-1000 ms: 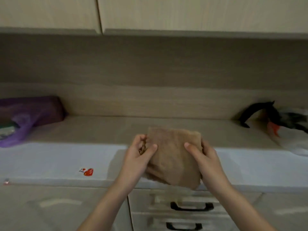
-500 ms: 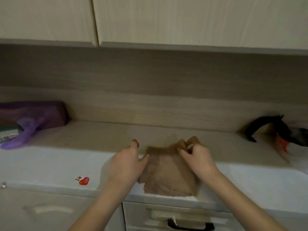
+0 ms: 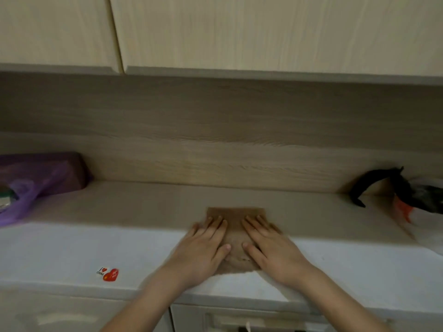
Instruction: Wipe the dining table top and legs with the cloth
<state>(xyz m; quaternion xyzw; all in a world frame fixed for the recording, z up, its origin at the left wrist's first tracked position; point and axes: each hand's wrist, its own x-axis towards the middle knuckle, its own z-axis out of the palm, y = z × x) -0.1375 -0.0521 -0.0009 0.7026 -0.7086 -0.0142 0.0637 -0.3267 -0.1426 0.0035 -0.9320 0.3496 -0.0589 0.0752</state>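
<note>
A brown folded cloth lies flat on the pale countertop, near its front edge. My left hand rests palm down on the cloth's left half, fingers stretched forward. My right hand lies the same way on its right half. Neither hand grips the cloth; both press flat on top of it. Only the middle strip and far edge of the cloth show between and beyond the fingers. No dining table is in view.
A purple plastic bag sits at the counter's left end. At the right end lie a black curved item and a white bag with orange. A heart sticker marks the front. Wall cabinets hang overhead; drawers are below.
The cloth, held up in both hands a second ago, has been lowered onto the counter. Both hands let go of its edges and now lie flat on it.
</note>
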